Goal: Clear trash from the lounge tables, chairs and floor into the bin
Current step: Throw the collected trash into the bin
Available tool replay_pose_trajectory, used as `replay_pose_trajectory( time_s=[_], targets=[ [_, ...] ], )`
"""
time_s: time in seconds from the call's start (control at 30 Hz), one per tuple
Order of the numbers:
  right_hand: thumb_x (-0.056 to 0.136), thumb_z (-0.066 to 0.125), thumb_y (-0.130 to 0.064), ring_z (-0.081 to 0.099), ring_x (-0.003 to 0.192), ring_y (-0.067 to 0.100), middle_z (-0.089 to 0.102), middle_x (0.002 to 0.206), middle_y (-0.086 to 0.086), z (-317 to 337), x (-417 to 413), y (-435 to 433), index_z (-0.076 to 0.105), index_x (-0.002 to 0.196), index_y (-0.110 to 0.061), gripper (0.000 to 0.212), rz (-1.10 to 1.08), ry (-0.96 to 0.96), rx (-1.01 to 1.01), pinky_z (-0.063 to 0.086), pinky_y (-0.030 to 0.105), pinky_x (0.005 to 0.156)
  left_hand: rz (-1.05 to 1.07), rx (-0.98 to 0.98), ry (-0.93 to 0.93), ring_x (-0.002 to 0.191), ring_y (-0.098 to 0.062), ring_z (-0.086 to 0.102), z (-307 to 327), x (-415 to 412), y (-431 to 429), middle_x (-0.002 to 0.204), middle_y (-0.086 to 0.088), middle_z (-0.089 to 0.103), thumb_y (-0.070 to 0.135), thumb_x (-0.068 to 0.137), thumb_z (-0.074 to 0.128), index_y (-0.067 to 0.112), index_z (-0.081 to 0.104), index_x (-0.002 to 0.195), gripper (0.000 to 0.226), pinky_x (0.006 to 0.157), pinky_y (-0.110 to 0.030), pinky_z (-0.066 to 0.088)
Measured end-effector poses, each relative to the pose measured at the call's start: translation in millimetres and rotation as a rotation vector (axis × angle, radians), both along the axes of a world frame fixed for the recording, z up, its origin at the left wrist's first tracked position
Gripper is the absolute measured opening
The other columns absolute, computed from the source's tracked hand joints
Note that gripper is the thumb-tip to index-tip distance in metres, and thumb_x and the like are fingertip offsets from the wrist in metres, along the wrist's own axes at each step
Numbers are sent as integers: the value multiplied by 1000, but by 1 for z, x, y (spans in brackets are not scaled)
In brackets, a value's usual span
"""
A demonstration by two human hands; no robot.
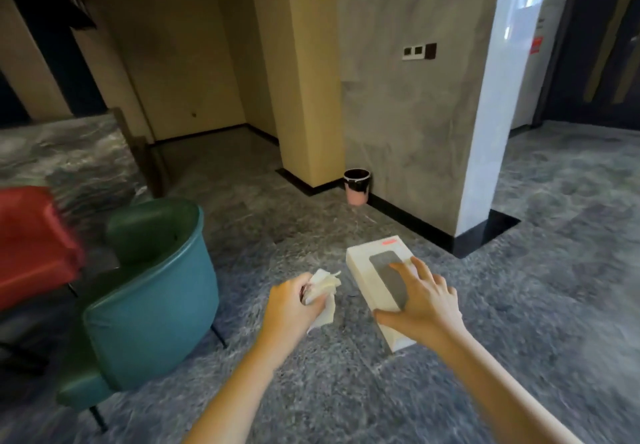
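Observation:
My left hand (291, 305) grips a wad of crumpled white tissue (323, 287) in front of me, above the floor. My right hand (426, 301) holds a flat white box (372, 267) with a grey panel on its top; the thumb lies along the box's near left edge and the fingers spread over the top. A small pink bin (357, 185) with a black liner stands on the floor ahead, against the grey wall beside the yellow column. Both hands are well short of it.
A teal armchair (156, 291) stands close on my left, with a red chair (31, 239) behind it at the left edge. Grey marbled floor (554, 270) stretches ahead and to the right. A grey pillar with a black base (485, 235) juts out to the right of the bin.

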State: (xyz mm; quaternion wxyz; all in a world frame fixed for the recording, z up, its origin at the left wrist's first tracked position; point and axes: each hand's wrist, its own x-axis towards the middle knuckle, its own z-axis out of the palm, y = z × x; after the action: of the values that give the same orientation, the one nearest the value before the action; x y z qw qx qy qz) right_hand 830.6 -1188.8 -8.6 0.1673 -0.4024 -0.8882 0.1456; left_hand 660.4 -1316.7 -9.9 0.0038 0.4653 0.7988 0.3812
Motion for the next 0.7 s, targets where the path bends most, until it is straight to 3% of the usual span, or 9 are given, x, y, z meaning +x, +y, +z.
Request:
replay_pose_trajectory(
  time_s=[0.07,0.17,0.27,0.37,0.5,0.7],
  targets=[
    [63,65,-62,37,120,32,27,143,-3,4,-43,51,25,135,-37,86,22,5,-6,32,41,94,39,-6,32,56,-26,47,6,-41,43,56,-10,47,13,81,63,3,47,64,25,51,-31,18],
    [62,66,-60,37,120,31,29,142,-3,-9,-106,127,27,134,-37,85,59,22,-3,31,42,94,76,11,42,48,-15,32,-1,-107,109,50,1,33,10,78,63,9,40,59,30,47,-27,20],
    [61,66,-60,36,119,31,29,142,-3,-27,-172,214,27,134,-38,86,83,3,10,31,42,94,100,48,49,49,-14,25,-18,-178,189,50,-1,28,9,77,64,10,32,58,37,47,-27,17],
    [61,66,-61,36,119,31,28,142,-3,-36,-238,307,27,135,-37,87,74,-18,6,31,42,94,87,47,32,51,-16,26,-31,-249,280,53,-9,32,10,78,64,4,34,59,35,50,-28,13],
    [61,64,-63,34,122,29,25,144,-3,-32,-322,428,24,138,-36,90,59,-77,0,31,41,95,10,33,71,44,-9,27,-28,-329,411,48,4,29,13,80,65,20,29,55,45,44,-25,20],
    [59,66,-63,36,120,29,28,141,-4,-16,-409,600,28,135,-37,89,-62,-42,22,31,39,93,-72,22,18,44,-10,27,-6,-424,611,49,4,31,11,78,64,19,31,56,41,46,-26,18]
  ],
)
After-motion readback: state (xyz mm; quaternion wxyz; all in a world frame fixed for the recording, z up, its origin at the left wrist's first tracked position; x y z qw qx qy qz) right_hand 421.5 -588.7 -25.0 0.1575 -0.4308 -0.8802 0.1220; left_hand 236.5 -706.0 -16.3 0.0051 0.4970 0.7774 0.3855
